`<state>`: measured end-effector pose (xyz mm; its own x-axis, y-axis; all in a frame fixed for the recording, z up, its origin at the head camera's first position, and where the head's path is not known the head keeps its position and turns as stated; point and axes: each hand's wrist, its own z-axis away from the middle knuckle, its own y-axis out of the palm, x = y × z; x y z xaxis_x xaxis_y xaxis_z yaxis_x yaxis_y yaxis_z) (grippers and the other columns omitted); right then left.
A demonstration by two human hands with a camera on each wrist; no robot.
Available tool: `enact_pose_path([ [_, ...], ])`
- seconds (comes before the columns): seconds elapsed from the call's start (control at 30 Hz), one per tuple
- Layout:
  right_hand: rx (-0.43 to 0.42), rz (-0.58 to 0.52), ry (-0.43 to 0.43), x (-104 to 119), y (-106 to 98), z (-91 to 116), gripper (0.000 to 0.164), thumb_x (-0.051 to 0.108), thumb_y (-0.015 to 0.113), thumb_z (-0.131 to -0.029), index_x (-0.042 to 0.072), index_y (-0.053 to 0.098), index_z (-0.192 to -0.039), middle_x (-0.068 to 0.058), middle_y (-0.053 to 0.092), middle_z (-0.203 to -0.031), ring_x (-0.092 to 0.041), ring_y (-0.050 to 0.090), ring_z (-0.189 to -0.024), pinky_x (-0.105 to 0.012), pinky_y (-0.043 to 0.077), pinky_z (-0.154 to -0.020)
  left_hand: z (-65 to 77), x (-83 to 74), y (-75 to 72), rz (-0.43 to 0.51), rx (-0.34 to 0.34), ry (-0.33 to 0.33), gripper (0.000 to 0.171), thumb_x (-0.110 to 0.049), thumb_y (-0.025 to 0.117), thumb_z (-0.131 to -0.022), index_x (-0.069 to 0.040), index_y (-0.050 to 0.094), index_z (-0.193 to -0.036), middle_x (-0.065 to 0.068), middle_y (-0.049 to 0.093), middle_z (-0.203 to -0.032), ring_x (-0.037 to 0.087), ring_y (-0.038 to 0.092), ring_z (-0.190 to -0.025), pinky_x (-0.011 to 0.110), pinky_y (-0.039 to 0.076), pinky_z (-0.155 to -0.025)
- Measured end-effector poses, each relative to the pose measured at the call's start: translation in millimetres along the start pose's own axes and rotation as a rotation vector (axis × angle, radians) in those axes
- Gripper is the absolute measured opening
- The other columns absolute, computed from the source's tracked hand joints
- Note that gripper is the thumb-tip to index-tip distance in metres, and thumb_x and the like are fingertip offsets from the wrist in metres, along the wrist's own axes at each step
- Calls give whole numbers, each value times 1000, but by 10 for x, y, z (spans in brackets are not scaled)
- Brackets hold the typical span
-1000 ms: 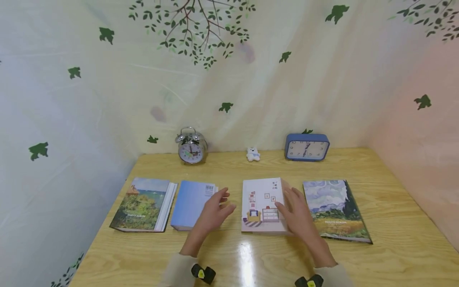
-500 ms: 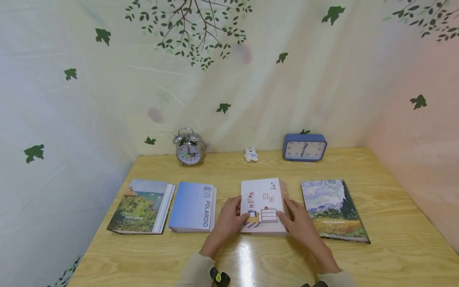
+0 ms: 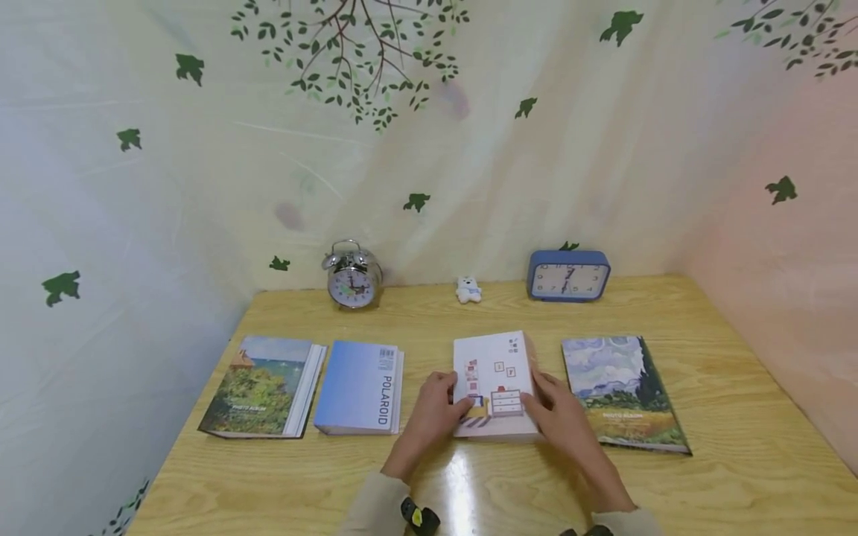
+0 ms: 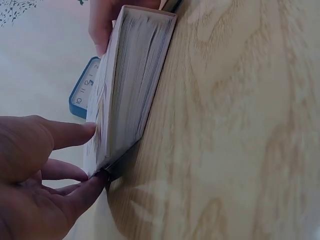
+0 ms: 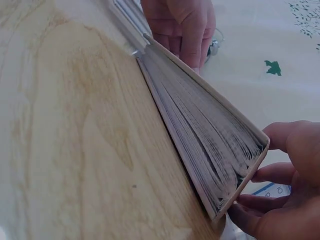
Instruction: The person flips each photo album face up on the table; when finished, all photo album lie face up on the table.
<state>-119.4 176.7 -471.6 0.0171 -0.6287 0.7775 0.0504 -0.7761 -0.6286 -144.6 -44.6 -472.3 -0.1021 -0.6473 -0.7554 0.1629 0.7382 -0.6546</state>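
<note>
A thick white photo album [image 3: 492,372] with a drawn room on its cover lies between both hands at the table's middle. At its left edge, my left hand [image 3: 432,409] grips it, thumb on the cover and fingers curled at the side. In the left wrist view, fingertips of the left hand [image 4: 45,175] reach under the edge. My right hand [image 3: 559,413] holds the spine side, with the thumb on the cover's edge. The right wrist view shows the album's page ends [image 5: 200,135] and fingers of the right hand [image 5: 290,185] against the spine.
Left of the hands lie a blue Polaroid album [image 3: 355,387] and a landscape photo album [image 3: 261,387]. Another landscape album [image 3: 623,394] lies close to the right hand. Behind stand a silver alarm clock [image 3: 353,283], a small white bear figure [image 3: 468,289] and a blue clock [image 3: 569,275].
My left hand has moved right from beside the blue album to the white album's left edge and taken hold. The white album has shifted slightly right. The right hand has stayed at the spine.
</note>
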Motion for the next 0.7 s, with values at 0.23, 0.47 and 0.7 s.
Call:
enact_pose_path([
  [0.23,17,-124,71,68,-93,46,62,44,51,-97,16,33,-150,-21,51,-138,-37,61,-110,-44,52,-87,46,-134,14,-63,40,3,60,-34,69,-87,3,55,-132,16,56,-118,22,55,-98,41,49,-91],
  [0.47,-1,-225,117,231,-237,96,63,52,54,-93,29,35,-148,-18,62,-118,-13,56,-79,-25,44,-57,10,-295,74,-128,128,33,78,-55,63,-86,-4,46,-141,21,54,-129,27,56,-108,43,48,-94],
  [0.7,-18,-292,110,330,-339,147,61,52,49,-95,25,36,-149,-17,48,-143,-30,58,-118,-26,55,-75,-49,-355,97,-18,190,43,80,-63,53,-88,-4,45,-143,17,48,-143,29,49,-127,45,43,-104],
])
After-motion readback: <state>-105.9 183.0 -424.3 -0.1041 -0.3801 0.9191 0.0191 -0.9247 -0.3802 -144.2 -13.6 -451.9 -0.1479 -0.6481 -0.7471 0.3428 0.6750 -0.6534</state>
